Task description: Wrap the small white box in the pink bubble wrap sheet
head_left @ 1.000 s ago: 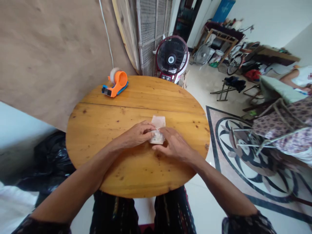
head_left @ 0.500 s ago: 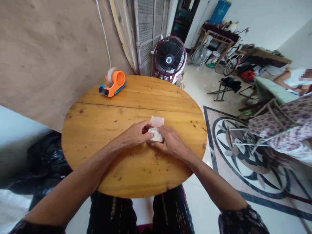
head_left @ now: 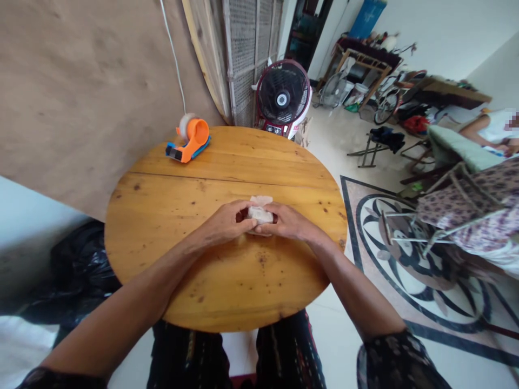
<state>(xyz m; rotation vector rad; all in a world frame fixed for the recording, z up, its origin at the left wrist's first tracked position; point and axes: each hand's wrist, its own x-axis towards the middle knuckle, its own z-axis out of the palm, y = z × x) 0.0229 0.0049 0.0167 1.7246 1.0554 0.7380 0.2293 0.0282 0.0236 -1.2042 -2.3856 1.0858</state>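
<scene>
On the round wooden table [head_left: 194, 200], a small whitish bundle [head_left: 260, 214] sits between my two hands. My left hand [head_left: 230, 221] grips its left side, thumb in front and fingers curled behind. From the right, my right hand [head_left: 288, 222] closes on the same bundle with thumb and fingers. A pale, thin sheet [head_left: 261, 200] shows just behind the bundle, and a bit of pale material shows below it. Whether the sheet is joined to the bundle I cannot tell. The fingertips behind the bundle are partly hidden.
An orange and blue tape dispenser [head_left: 190, 141] stands at the table's back left. Behind the table is a dark red fan [head_left: 283, 97]. A black plastic bag [head_left: 83, 256] lies at left. A person's arm [head_left: 474, 129] shows far right, near a covered chair [head_left: 474, 192].
The bundle now lies more level and a little farther from me. My right hand has shifted its grip to the bundle's right end, and less of the pale sheet shows behind.
</scene>
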